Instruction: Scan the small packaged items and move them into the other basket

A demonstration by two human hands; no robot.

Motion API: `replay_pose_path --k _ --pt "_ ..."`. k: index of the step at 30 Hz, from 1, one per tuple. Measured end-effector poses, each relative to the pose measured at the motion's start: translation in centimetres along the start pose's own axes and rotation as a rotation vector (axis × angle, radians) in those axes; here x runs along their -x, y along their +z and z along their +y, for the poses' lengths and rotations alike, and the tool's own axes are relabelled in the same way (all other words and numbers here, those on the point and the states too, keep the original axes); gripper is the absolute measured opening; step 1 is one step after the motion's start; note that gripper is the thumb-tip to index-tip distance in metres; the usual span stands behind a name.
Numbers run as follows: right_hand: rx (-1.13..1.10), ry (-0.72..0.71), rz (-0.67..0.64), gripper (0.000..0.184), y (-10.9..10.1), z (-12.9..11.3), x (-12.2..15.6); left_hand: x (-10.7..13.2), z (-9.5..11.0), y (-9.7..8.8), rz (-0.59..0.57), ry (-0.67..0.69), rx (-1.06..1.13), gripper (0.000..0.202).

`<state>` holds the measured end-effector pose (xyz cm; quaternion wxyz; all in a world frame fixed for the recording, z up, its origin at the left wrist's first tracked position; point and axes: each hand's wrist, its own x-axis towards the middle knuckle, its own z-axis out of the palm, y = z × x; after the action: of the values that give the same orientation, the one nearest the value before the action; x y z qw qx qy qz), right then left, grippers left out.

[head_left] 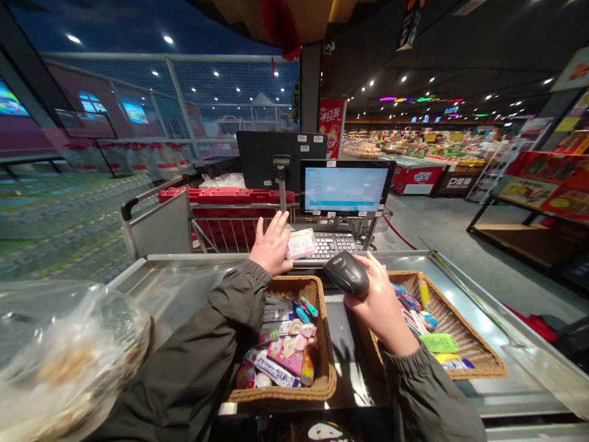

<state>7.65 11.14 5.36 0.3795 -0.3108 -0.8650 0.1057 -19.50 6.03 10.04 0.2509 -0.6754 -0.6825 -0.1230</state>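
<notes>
My left hand (272,245) reaches forward with several fingers raised and spread. A small white and pink packet (301,244) with a printed label is at its thumb side, apparently gripped there, in front of the keyboard (334,244). The contact is partly hidden by the hand. Wrapped in my right hand (380,301) is a black handheld barcode scanner (347,275), its head angled up and left toward the packet. Below my left hand stands a wicker basket (330,368) of small packaged goods. A second wicker basket (488,356) with tubes and packets lies beside my right wrist.
A lit monitor (346,189) stands behind the keyboard, and a dark display (262,159) is left of it. A clear plastic bag (78,344) occupies the counter's left. Along the metal counter's (547,359) right side lies a long thin stem (464,285). Shopping carts (221,224) stand beyond.
</notes>
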Motion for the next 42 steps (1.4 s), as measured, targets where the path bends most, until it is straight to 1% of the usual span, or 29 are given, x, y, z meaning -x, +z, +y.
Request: replay_pose_path --k 7,13,16,20,25,29,33,36,40,42 --pt "-0.009 -0.014 -0.009 0.043 1.7 -0.3 -0.2 3.2 -1.3 0.7 -0.048 -0.051 0.007 0.053" --pt "-0.025 -0.042 -0.022 0.035 2.9 -1.1 -0.3 6.2 -1.9 0.9 -0.107 -0.064 0.030 0.049" --pt "-0.030 -0.046 -0.028 0.036 3.5 -1.4 -0.3 8.1 -1.9 1.1 -0.147 -0.055 0.048 0.051" --pt "-0.038 -0.045 -0.054 0.039 4.0 -1.6 -0.3 11.0 -1.6 1.6 -0.247 -0.035 0.076 0.056" --pt "-0.037 -0.055 -0.085 0.037 4.6 -1.8 -0.2 14.4 -0.9 2.4 -0.385 -0.008 0.109 0.056" --pt "-0.052 -0.096 -0.146 0.038 5.2 -2.2 0.1 16.6 -0.5 3.3 -0.479 -0.001 0.131 0.063" --pt "-0.092 -0.121 -0.217 0.040 5.8 -2.9 0.5 18.3 -0.3 4.2 -0.568 0.005 0.165 0.064" --pt "-0.110 -0.111 -0.231 0.041 5.9 -3.3 0.6 19.3 -0.1 5.0 -0.635 0.033 0.203 0.064" --pt "-0.110 -0.087 -0.212 0.041 5.2 -3.3 0.5 20.0 0.1 5.7 -0.744 0.033 0.220 0.068" --pt "-0.098 -0.069 -0.197 0.040 4.5 -3.0 0.6 19.8 0.1 5.8 -0.742 0.013 0.207 0.072"
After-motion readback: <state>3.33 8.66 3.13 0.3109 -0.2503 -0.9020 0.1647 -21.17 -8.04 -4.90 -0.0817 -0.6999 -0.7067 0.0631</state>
